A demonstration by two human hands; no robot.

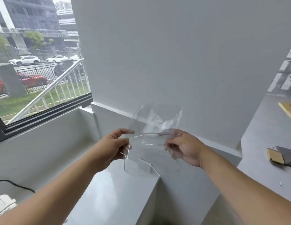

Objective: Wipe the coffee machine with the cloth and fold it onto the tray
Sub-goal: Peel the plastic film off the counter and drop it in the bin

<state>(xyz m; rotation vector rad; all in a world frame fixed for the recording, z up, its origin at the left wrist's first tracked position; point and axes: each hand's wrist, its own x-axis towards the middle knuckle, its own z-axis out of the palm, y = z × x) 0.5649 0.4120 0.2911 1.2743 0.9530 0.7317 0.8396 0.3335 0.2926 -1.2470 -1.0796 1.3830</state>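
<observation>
Both my hands hold a clear, see-through plastic wrapper (151, 143) in the air in front of a grey wall. My left hand (115, 143) pinches its left edge between thumb and fingers. My right hand (182, 145) grips its right side with curled fingers. The wrapper hangs down to just above the corner of a grey ledge (118, 184). No cloth, coffee machine or tray can be made out in this view.
A window (36, 62) fills the left, with a sill below it. A white appliance corner (3, 205) and a black cable (15, 185) sit at the lower left. A grey counter (263, 143) on the right carries a wooden board (287, 111) and a small brown-and-grey item (278, 156).
</observation>
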